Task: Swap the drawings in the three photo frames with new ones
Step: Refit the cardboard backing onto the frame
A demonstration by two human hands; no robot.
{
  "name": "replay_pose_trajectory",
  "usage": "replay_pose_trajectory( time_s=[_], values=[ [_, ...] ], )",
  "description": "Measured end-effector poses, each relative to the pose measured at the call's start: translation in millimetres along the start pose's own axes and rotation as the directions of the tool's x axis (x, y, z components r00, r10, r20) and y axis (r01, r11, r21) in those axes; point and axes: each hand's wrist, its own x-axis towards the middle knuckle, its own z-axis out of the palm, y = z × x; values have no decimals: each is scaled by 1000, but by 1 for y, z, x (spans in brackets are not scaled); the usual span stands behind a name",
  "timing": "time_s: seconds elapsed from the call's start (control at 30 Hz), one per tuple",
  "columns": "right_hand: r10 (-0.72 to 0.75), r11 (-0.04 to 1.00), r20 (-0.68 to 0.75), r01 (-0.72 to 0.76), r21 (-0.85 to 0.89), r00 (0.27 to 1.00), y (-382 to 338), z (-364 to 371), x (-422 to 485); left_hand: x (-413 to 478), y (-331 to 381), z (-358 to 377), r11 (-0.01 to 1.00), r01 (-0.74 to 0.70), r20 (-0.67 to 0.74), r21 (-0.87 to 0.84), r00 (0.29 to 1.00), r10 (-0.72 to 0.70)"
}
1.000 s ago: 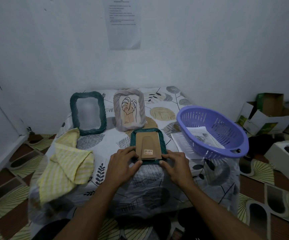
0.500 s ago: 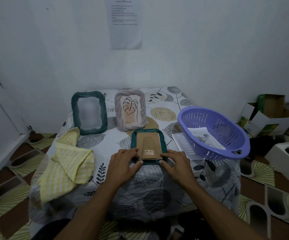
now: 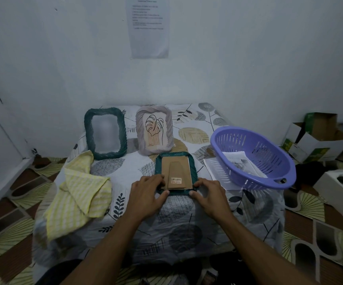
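Note:
A dark green frame (image 3: 175, 159) lies face down mid-table, its brown cardboard back (image 3: 176, 173) with a barcode sticker facing up. My left hand (image 3: 148, 195) holds its near left corner, fingers on the cardboard edge and thumb under the rim. At the near right corner my right hand (image 3: 208, 194) grips it the same way. Behind stand two upright frames: a dark green one (image 3: 105, 133) with a blurred pane and a pale mauve one (image 3: 154, 131) showing a leaf drawing. Paper sheets (image 3: 239, 164) lie in the purple basket (image 3: 253, 159).
A yellow striped cloth (image 3: 80, 194) is heaped at the table's left. More paper (image 3: 212, 168) pokes out under the basket. The table (image 3: 125, 173) has a leaf-print cover and backs onto a white wall. Open cardboard boxes (image 3: 318, 136) sit on the floor at right.
Both hands have stayed at the near corners of the face-down frame, with only small shifts of the fingers. The view has tilted slightly.

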Motion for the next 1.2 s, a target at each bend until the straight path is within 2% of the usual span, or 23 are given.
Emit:
replay_pose_trajectory(
  time_s=[0.07,0.2,0.27,0.37,0.5,0.63,1.0,1.1,1.2],
  values=[
    [-4,1000,7,4,-8,1000,-2,0,0,3,5,-2,1000,-1,38,22,999,0],
    [1,1000,11,-1,-21,1000,-3,-1,-1,16,16,-8,991,13,214,136,976,-42],
    [4,1000,9,-4,-25,1000,-3,-2,0,19,19,-6,986,8,245,169,968,-50],
    [7,1000,7,-7,-25,1000,-5,-3,1,20,21,0,989,8,230,145,972,-41],
    [0,1000,5,0,-4,1000,-3,-3,0,19,23,8,987,-71,262,142,964,32],
    [-4,1000,-2,4,29,1000,-1,-3,0,16,17,16,976,-125,236,178,968,81],
    [-7,999,12,6,52,1000,1,-4,-1,16,17,17,976,-117,215,186,974,75],
    [-23,1000,13,22,12,1000,-2,-3,-1,17,17,18,972,-123,210,199,974,81],
    [13,1000,7,-13,7,1000,-7,-4,-2,17,18,18,970,-121,210,211,975,76]
  ],
)
